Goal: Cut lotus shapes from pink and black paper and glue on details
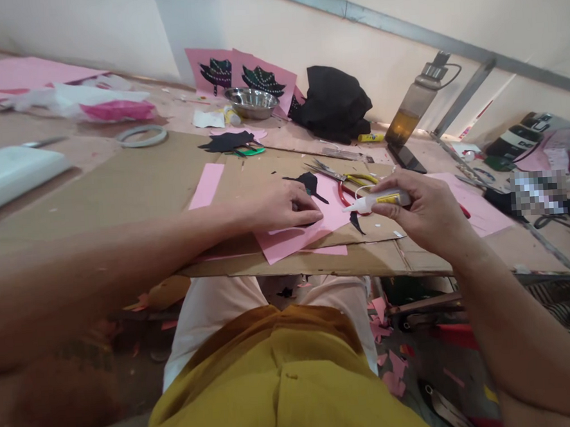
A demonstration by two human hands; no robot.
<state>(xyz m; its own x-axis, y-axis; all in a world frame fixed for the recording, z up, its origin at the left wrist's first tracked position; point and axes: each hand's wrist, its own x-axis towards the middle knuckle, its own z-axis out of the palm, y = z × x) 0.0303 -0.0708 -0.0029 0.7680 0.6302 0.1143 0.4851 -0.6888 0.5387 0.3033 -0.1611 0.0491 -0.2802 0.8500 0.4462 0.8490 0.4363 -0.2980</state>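
Near the left edge, a white case (pixel 17 175) is set well apart from the hands, seemingly so that the middle is left to the paper. Beside the tape (pixel 143 144), cardboard (pixel 128 178) is spread, probably as protection for the table. A pink strip (pixel 207 185) is laid flat on it. Against the wall, decorated cards (pixel 256 60) are propped, perhaps for reference or drying, behind a bowl (pixel 252 106).

By the left hand (pixel 289 203), the pink sheet (pixel 287 244) is pressed to the cardboard near its front edge, apparently to be steadied. Its fingers are bent and close together, the tips lowered to the paper; whether anything is pinched beneath them cannot be told. A black cut-out (pixel 315 184) is seen just beyond them, lying on the sheet. Scissors (pixel 333 173) are laid behind, presumably within easy reach.

Over the sheet's right side, a bottle (pixel 385 199) is gripped by the right hand (pixel 422 208), thumb and fingers closed around it. It is held nearly level, its nozzle pointed leftward, as if for careful aim; contact with the paper cannot be confirmed. Farther right and back, a flask (pixel 407 116) is stood behind a phone (pixel 406 159), away from the paper.
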